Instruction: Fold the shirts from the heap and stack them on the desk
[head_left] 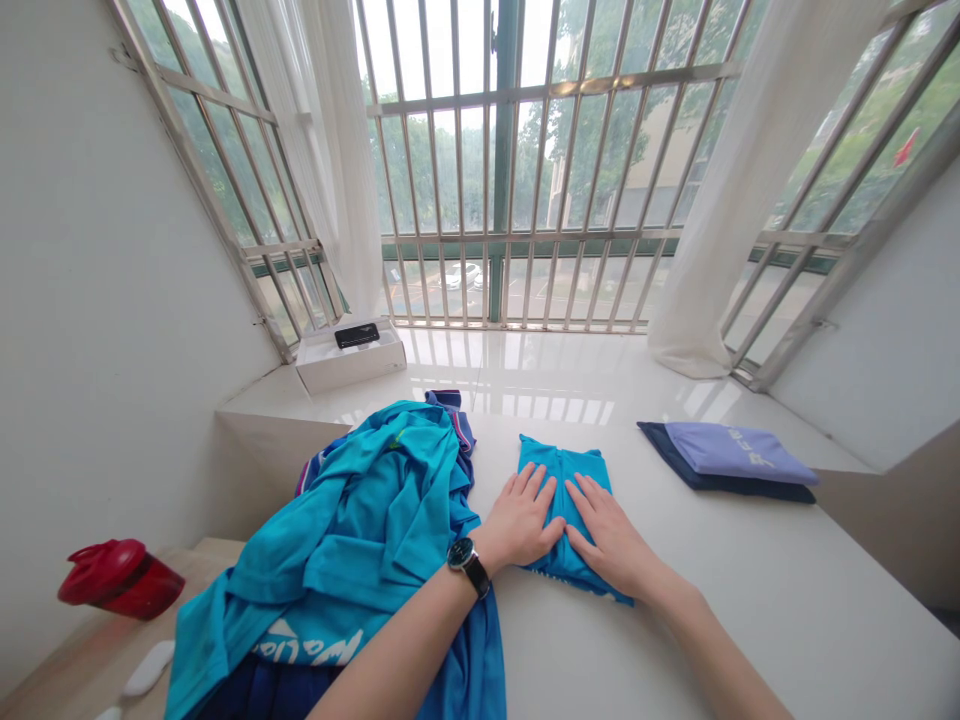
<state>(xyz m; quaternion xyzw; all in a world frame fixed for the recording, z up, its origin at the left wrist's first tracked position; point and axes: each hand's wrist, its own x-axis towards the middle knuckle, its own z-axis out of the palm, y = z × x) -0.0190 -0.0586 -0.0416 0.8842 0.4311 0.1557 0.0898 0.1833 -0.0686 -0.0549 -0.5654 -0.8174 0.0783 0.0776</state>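
A bright blue shirt [561,462], folded into a compact rectangle, lies on the white tabletop in front of me. My left hand [525,515] rests flat on its left half, fingers spread. On its right half lies my right hand [606,530], also flat with the fingers apart. The two thumbs nearly meet at the middle of the bundle. To the left, beside my left forearm, is a loose heap of clothes with a teal shirt [375,500] on top, white lettering near its hem. A black-strapped watch [468,566] is on my left wrist.
Folded garments, a lavender one [739,452] over a navy one [675,465], lie on the right of the table [720,580]. A white box [352,362] carrying a black phone-like object [357,335] stands by the barred window. A red cup [124,578] is at lower left.
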